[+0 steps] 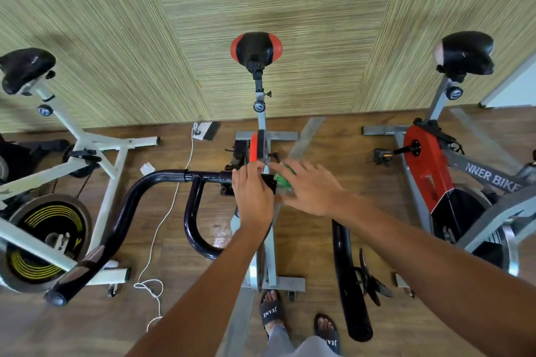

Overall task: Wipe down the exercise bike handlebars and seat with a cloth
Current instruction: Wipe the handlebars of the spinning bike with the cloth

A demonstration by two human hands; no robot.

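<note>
- Head view: person is standing at the front of the middle exercise bike (262, 151), looking down over its handlebars (162, 182), both arms reaching in to the handlebar centre.
- Left hand (253, 195) is lying over the black centre clamp of the bar, fingers curving down over it; cannot tell whether it is really gripping or just resting.
- Right hand (310, 188) is reaching in from the right, fingers spread and fairly straight, pressing on a bunched green cloth (283, 178) against the bar centre. Hand is blurred, so finger detail is unclear.
- Hands are sitting close together, nearly touching, cloth between them.
- Cloth is looking thin, soft and light; likely it will bunch and slip on the glossy tube, so wrapping it round the bar under the palm is probably the better hold.
- Handlebars are looking stiff, painted, slick; left loop in full view, right arm of the bar partly hidden by the forearm.
- Seat (255, 48), black with red sides, is sitting well apart at the far end, untouched by either hand; padded by the look of it.
- Two other bikes are flanking, a white cable is trailing on the wood floor.
</note>
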